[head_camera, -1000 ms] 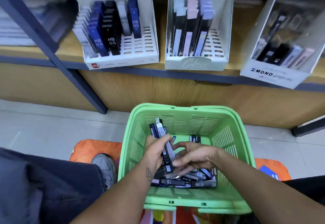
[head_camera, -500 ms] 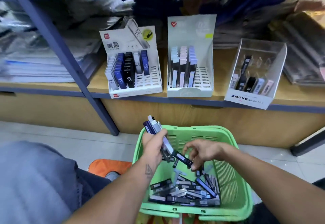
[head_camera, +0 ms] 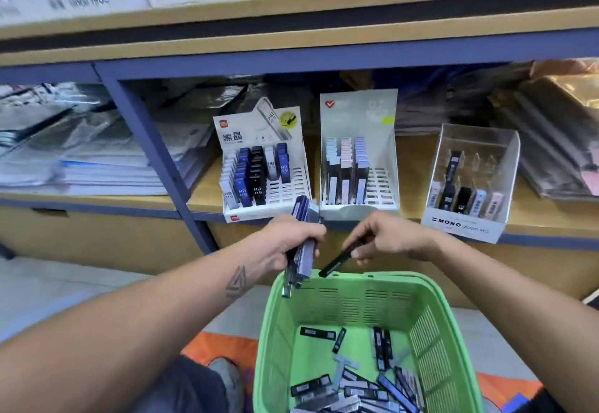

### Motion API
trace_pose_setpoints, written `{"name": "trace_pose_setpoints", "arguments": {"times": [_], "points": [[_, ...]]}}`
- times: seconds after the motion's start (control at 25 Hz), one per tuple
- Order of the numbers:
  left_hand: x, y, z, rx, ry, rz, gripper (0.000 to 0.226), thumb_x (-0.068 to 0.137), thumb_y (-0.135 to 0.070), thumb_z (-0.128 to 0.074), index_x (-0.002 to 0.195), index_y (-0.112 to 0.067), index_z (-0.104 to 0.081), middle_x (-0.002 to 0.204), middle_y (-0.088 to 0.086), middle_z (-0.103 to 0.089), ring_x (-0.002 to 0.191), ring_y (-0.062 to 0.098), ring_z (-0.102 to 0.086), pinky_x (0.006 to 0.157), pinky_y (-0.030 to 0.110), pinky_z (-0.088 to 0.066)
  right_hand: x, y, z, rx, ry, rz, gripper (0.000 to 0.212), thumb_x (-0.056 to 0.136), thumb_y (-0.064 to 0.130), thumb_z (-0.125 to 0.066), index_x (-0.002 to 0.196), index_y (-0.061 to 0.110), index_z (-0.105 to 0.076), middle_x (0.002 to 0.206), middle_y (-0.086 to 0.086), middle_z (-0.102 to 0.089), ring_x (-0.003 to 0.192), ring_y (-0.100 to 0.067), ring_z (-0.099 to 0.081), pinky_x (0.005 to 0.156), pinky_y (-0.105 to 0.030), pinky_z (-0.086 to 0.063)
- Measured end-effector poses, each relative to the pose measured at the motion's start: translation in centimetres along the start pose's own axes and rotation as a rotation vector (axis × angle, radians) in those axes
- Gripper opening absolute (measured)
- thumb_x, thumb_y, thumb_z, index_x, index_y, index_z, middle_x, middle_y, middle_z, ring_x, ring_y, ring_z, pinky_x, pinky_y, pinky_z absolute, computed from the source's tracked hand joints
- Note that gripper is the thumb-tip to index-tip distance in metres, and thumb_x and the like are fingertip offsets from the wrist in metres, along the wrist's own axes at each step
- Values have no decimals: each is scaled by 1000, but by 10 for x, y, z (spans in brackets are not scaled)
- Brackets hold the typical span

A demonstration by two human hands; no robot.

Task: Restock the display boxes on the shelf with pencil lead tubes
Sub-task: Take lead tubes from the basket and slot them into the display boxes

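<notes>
We grip a bundle of blue and grey lead tubes [head_camera: 303,244] in our left hand [head_camera: 291,239]; our right hand [head_camera: 385,237] pinches one slim black tube [head_camera: 337,261]. White slotted display boxes [head_camera: 264,166] on the wooden shelf [head_camera: 405,159] remain part-filled, and the green plastic basket [head_camera: 431,325] holds many more.

Left hand [head_camera: 291,244] grips a bundle of lead tubes [head_camera: 303,244]; right hand [head_camera: 385,237] pinches one black tube [head_camera: 337,261] above the green basket [head_camera: 431,325].

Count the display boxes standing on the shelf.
3, side by side on the shelf: the left display box with HB 05 tubes, the middle display box with pastel tubes, and the MONO display box on the right. None seems hidden.
</notes>
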State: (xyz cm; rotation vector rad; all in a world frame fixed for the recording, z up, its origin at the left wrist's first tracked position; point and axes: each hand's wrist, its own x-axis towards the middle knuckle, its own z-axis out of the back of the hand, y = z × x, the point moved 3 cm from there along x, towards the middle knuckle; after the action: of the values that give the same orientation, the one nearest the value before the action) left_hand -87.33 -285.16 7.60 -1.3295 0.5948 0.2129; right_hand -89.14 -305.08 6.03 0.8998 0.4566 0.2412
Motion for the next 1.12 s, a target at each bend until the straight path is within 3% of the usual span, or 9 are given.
{"name": "trace_pose_setpoints", "arguments": {"times": [0.2,0.32,0.44,0.56,0.72,0.8,0.96,1.12], "points": [[-4,-47,25,1,53,-72,15,78,8,-64,67,-1,-61,56,14,-60,47,21,-57,49,27,-52,12,33,18,19,-136,79,18,83,23,-83,100,29,-82,92,-2,-78,79,-9,-64,78,-27,-46],[2,-51,39,-21,42,-86,18,80,7,-62,66,-3,-59,57,13,-59,49,21,-57,49,27,-52,25,43,19,12,-156,108,20,79,35,-79,99,38,-80,98,-16,-76,77,-32,-61,78,-34,-41],[3,-59,48,-31,50,-98,19,82,6,-61,65,-3,-58,57,13,-57,48,21,-54,49,26,-51,30,57,22,-18,-197,150,23,81,14,-75,96,30,-81,92,-10,-76,78,-17,-60,75,-31,-44],[3,-78,62,-90,55,-120,22,81,5,-61,62,-5,-58,59,14,-56,49,21,-54,52,26,-50,38,76,24,-54,-249,185,34,83,2,-68,90,32,-80,92,-4,-75,79,-18,-62,73,-28,-46],[5,-97,91,-128,34,-141,36,83,3,-59,49,-9,-60,56,11,-56,49,19,-53,48,23,-48,53,111,26,-146,-378,196,39,87,-1,-58,87,34,-77,90,4,-76,68,-14,-62,62,-28,-48],[5,-104,102,-147,-12,-143,29,83,3,-59,56,-7,-60,55,11,-56,45,18,-53,45,23,-48,60,124,35,-246,-452,195,37,88,-2,-56,87,30,-75,88,6,-73,64,-11,-60,59,-24,-46],[5,-113,127,-204,-58,-131,21,84,2,-59,65,-7,-56,56,9,-55,43,16,-53,43,22,-48,88,144,49,-478,-534,183,25,90,3,-67,94,27,-69,98,6,-67,94,-15,-62,79,-23,-44],[5,-120,141,-244,-63,-146,23,86,0,-57,65,-8,-55,53,8,-54,42,16,-52,44,20,-49,113,151,54,-485,-567,197,16,89,12,-75,98,25,-76,104,3,-70,99,-14,-61,84,-24,-42]]}}
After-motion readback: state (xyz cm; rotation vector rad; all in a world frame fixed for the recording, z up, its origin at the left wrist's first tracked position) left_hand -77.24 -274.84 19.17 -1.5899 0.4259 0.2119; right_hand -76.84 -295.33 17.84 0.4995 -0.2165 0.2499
